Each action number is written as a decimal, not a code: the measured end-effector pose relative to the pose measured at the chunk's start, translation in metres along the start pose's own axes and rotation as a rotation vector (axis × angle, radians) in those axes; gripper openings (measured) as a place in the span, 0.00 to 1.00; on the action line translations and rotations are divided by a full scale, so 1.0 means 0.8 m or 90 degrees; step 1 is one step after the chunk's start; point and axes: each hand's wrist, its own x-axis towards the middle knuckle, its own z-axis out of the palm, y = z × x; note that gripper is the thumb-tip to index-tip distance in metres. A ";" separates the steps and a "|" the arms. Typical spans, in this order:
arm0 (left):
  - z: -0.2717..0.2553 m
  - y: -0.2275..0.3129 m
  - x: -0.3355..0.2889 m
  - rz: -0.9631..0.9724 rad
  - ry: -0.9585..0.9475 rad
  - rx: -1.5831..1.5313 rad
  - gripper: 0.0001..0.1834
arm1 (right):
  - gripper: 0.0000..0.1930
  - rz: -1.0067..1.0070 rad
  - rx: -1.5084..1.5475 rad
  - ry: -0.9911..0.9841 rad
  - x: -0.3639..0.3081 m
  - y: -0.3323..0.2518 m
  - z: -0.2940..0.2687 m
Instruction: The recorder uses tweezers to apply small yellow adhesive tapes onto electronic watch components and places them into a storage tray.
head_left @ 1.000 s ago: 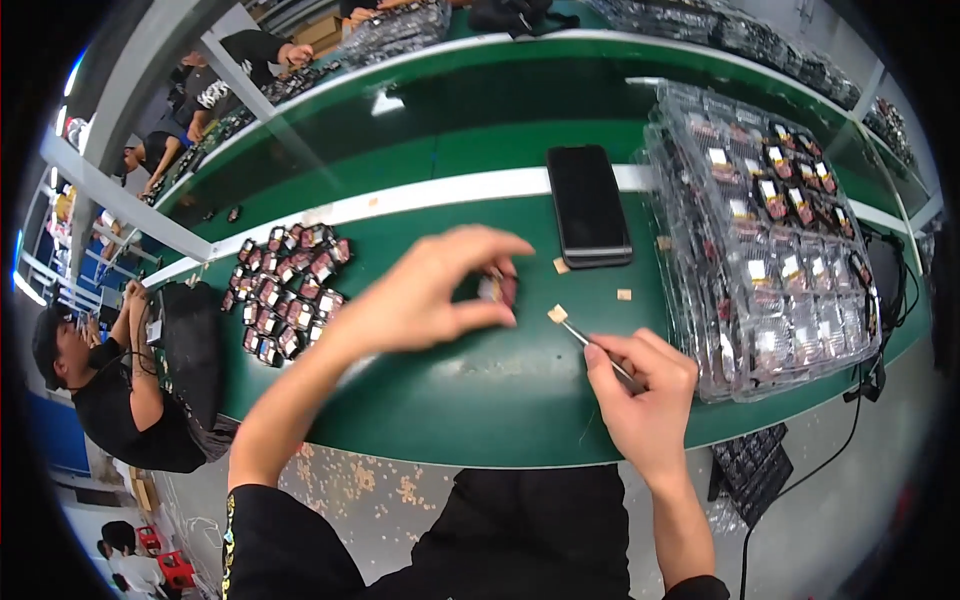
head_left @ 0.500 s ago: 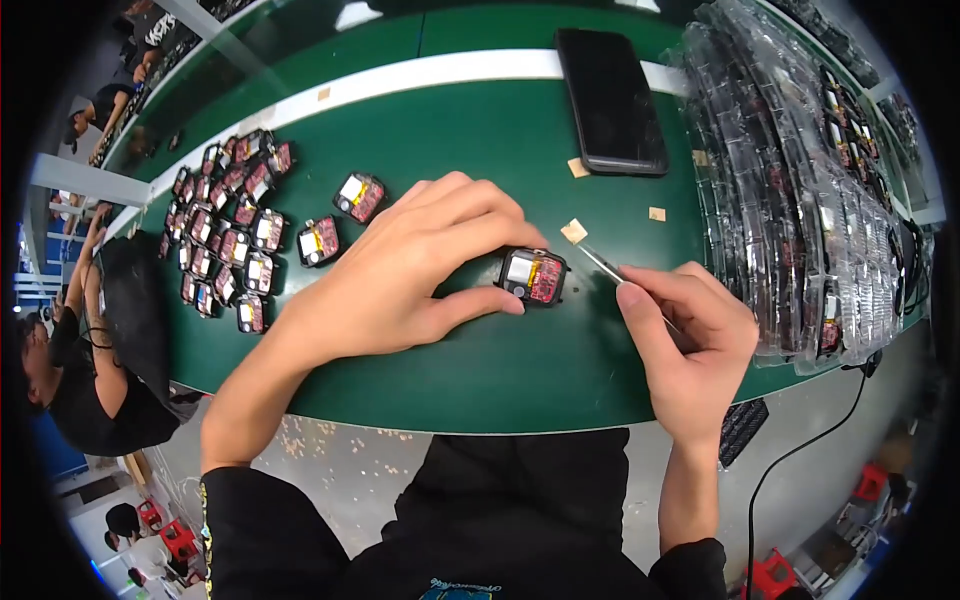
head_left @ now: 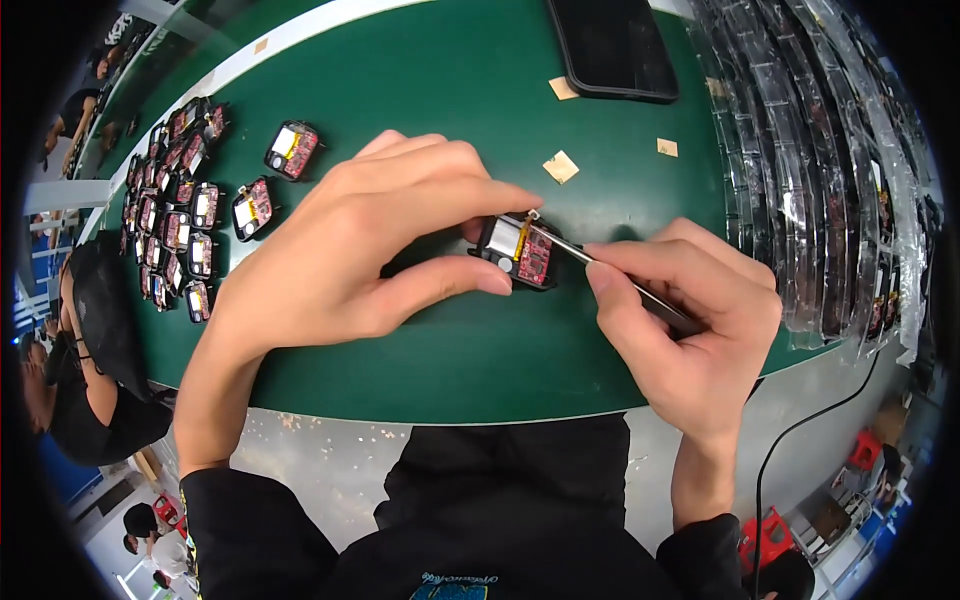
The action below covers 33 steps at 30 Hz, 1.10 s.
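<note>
Left hand pinching small black-cased circuit module, right hand gripping thin metal tweezers

I'm seeing the tabletop showing as smooth matt green. The small module is looking like black plastic around a red circuit board. Tweezers are reading as shiny metal. Stacked trays are gleaming as clear glossy plastic; the phone is showing glossy black.

Table dark green, white edge strip. Small module black-cased, red board, silver cell. Phone black. Paper scraps tan. Sleeves black.
</note>
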 end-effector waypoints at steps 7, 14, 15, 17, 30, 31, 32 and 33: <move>-0.002 -0.002 0.004 0.010 -0.013 0.014 0.32 | 0.08 -0.016 -0.025 0.011 0.004 0.001 0.002; 0.001 0.003 0.002 -0.055 0.023 -0.032 0.32 | 0.12 -0.090 -0.065 0.041 0.001 0.002 0.000; 0.001 0.003 0.003 -0.055 0.022 -0.031 0.32 | 0.12 -0.089 -0.065 0.043 0.000 0.003 0.001; 0.001 0.003 0.005 -0.040 0.012 -0.008 0.30 | 0.14 -0.137 -0.102 0.072 -0.001 0.007 0.005; 0.001 0.002 0.006 -0.032 0.013 0.002 0.27 | 0.15 -0.205 -0.158 0.071 -0.002 0.009 0.011; 0.002 0.002 0.006 -0.031 0.019 -0.003 0.27 | 0.15 -0.203 -0.160 0.070 -0.002 0.009 0.011; 0.002 0.002 0.006 -0.030 0.024 -0.008 0.26 | 0.15 -0.201 -0.163 0.069 -0.003 0.010 0.011; 0.001 0.002 0.006 -0.032 0.023 -0.008 0.26 | 0.15 -0.199 -0.161 0.068 -0.003 0.010 0.011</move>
